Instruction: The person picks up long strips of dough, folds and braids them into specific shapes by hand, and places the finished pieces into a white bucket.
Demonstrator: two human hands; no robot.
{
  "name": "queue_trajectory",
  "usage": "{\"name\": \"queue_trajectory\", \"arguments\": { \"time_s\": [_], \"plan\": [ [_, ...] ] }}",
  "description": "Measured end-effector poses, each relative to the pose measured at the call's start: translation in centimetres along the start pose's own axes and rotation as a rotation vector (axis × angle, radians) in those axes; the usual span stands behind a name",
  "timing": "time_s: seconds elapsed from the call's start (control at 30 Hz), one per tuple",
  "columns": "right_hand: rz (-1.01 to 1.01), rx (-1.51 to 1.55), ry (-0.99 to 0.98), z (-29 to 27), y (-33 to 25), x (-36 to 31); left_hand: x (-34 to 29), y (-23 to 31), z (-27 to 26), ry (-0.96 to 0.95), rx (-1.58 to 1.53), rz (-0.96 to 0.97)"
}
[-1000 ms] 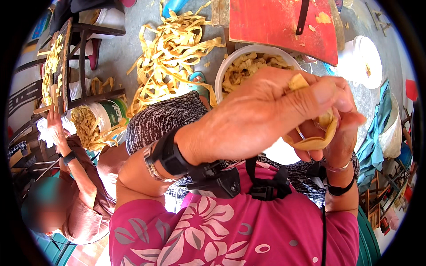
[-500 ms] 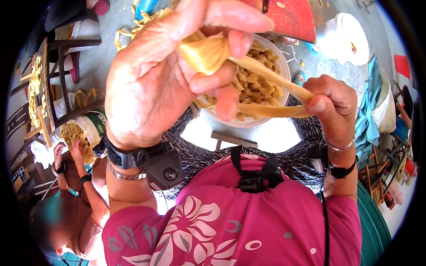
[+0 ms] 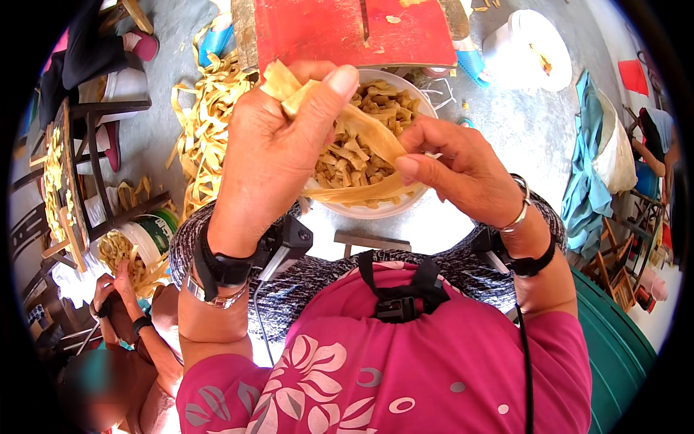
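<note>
A long, flat, soft yellow strip [image 3: 372,130] runs between my hands, above a white bowl [image 3: 428,101]. My left hand [image 3: 278,137] is closed on its upper end, thumb pressed over a fold that sticks up past the fingers. Thumb and fingertips of my right hand [image 3: 463,170] pinch the strip on the bowl's right side. From that pinch a lower length loops back leftward across the bowl's near rim. Short, chunky, knotted-looking tan pieces [image 3: 354,163] fill the bowl. My left fingers partly hide how the strip is folded.
A red board [image 3: 325,32] stands just beyond the bowl. Loose yellow strips [image 3: 206,123] are heaped at left. A white bucket [image 3: 531,54] stands far right, near teal cloth [image 3: 585,152]. At lower left, another person's hands [image 3: 119,286] work by a tipped tub [image 3: 148,242].
Both hands have come down and closer together over the bowl. My left hand has turned from palm showing to its back showing, still gripping the strip; the heap at left is now uncovered.
</note>
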State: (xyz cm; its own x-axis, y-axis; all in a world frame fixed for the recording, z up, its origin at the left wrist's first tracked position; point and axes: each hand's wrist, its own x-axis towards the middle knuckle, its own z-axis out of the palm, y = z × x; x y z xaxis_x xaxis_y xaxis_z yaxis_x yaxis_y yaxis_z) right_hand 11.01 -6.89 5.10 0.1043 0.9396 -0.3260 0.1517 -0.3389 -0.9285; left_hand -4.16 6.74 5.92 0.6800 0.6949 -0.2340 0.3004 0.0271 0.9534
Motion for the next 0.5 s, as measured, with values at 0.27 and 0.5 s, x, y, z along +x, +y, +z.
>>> {"name": "queue_trajectory", "arguments": {
  "time_s": [0.27, 0.5],
  "plan": [
    [-0.076, -0.041, 0.015, 0.2, 1.1, 0.0, -0.2, 1.0, -1.5, -0.26, -0.232, -0.091],
    [-0.062, 0.325, -0.015, 1.8, -0.1, 0.9, -0.7, 0.6, 0.7, -0.23, -0.194, 0.081]
  ]
}}
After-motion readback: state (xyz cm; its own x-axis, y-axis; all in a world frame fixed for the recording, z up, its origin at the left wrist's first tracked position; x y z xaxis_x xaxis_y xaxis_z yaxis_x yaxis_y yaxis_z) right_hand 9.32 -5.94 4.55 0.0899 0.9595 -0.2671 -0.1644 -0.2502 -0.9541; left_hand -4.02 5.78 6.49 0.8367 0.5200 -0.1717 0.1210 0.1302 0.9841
